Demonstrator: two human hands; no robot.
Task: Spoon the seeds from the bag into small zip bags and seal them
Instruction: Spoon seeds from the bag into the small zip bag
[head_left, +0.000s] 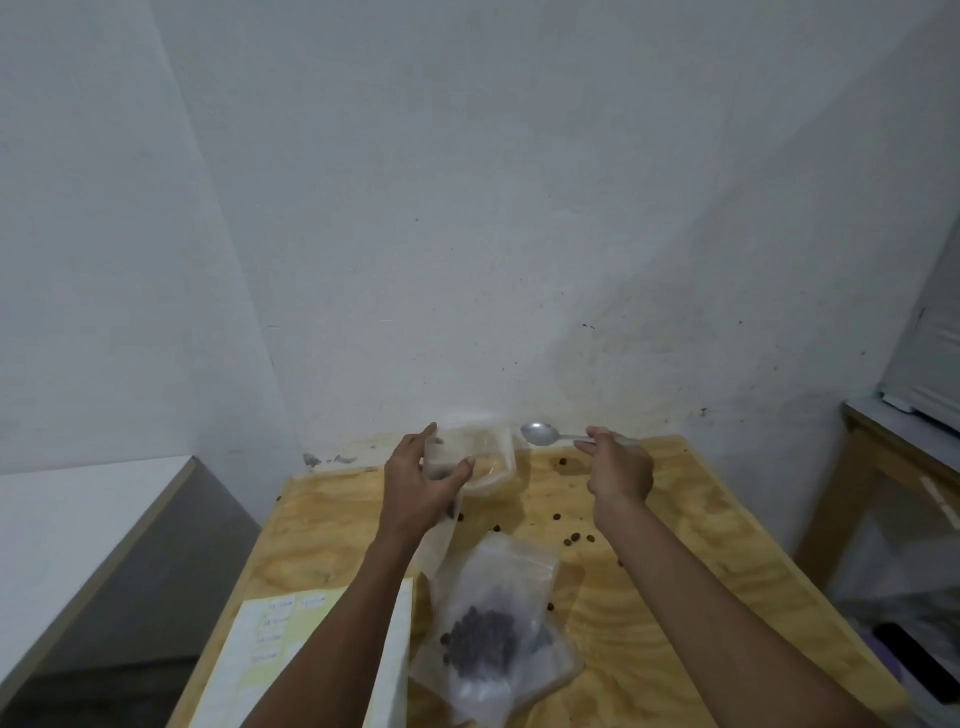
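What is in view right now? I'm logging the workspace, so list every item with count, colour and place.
Small zip bag: one, clear, held up at the far end of the table, a few seeds inside.
Spoon: one, silver, held just right of that bag, bowl looks empty.
Seed bag: one, clear with dark seeds, lying near centre.
Loose seeds: several, dark brown, scattered on the tabletop.
Table: one, light plywood.
Paper sheet: one, pale yellow and white, near left.
Wall: white, behind.
Left hand: fingers grip the small bag.
Right hand: holds the spoon handle.
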